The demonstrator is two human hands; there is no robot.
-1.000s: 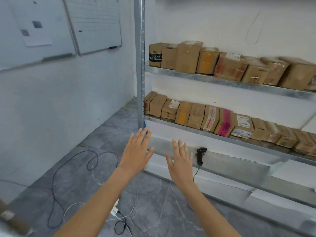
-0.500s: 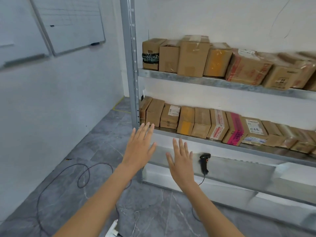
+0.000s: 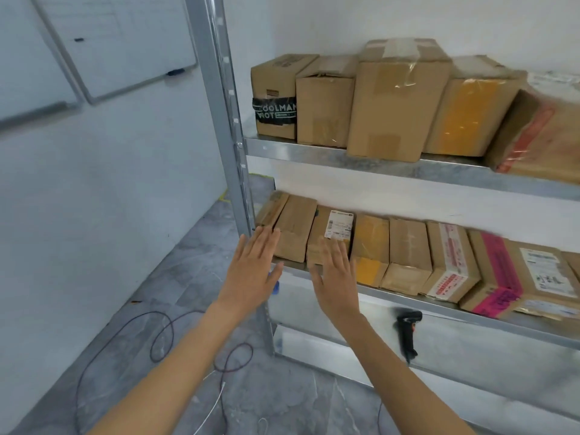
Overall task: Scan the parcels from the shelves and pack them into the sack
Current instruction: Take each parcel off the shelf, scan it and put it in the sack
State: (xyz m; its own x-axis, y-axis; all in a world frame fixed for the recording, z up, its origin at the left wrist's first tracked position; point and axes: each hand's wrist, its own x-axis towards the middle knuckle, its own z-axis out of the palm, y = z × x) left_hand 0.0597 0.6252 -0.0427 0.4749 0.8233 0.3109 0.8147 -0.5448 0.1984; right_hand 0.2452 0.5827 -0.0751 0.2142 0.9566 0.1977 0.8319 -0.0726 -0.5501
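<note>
Cardboard parcels stand in a row on the upper shelf [image 3: 370, 157], among them a box with black tape [image 3: 274, 105] at the left end. More parcels lie on the lower shelf [image 3: 408, 298], one with a white label [image 3: 337, 226]. My left hand [image 3: 251, 271] and my right hand [image 3: 334, 277] are both flat, fingers straight, held in front of the lower shelf's left end and holding nothing. A black handheld scanner [image 3: 407, 334] sits on the shelf below, to the right of my right hand. No sack is in view.
A grey metal upright [image 3: 219, 120] of the rack stands just left of the parcels. Dark and white cables [image 3: 163, 337] lie looped on the grey floor. Whiteboards [image 3: 125, 42] hang on the left wall.
The view has closed in on the rack and the shelves look larger. Both flat hands have come up from below the lower shelf to its left-end parcels.
</note>
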